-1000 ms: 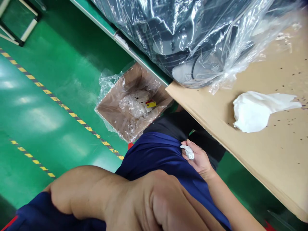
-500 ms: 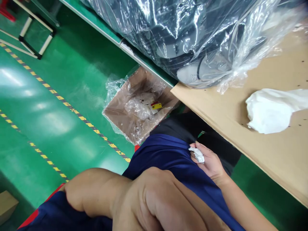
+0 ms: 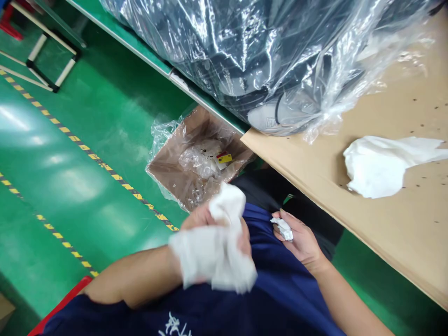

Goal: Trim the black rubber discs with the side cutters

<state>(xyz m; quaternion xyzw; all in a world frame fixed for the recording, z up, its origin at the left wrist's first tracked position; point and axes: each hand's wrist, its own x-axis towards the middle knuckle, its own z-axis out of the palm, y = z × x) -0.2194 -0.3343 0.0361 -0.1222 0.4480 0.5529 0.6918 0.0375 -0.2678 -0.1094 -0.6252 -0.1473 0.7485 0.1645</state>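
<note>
My left hand (image 3: pixel 198 219), blurred by motion, is closed around a white tissue (image 3: pixel 229 205) that drapes loosely over its fingers, in front of my dark blue shirt. To the right, my right hand (image 3: pixel 299 240) rests by my lap with its fingers closed on a small crumpled piece of white tissue (image 3: pixel 283 228). Another crumpled white tissue (image 3: pixel 378 168) lies on the brown cardboard-covered tabletop (image 3: pixel 308 163), apart from both hands.
A large clear plastic bag (image 3: pixel 241 60) with dark items and a grey cap-like item fills the table's far side. Below the table edge stands a cardboard box (image 3: pixel 164 168), lined with plastic and holding crumpled plastic. Yellow-black tape (image 3: pixel 84 148) marks the green floor.
My left hand has come down from close to the camera, and the white tissue in it now shows. My right hand keeps its hold, and the view has shifted slightly.
</note>
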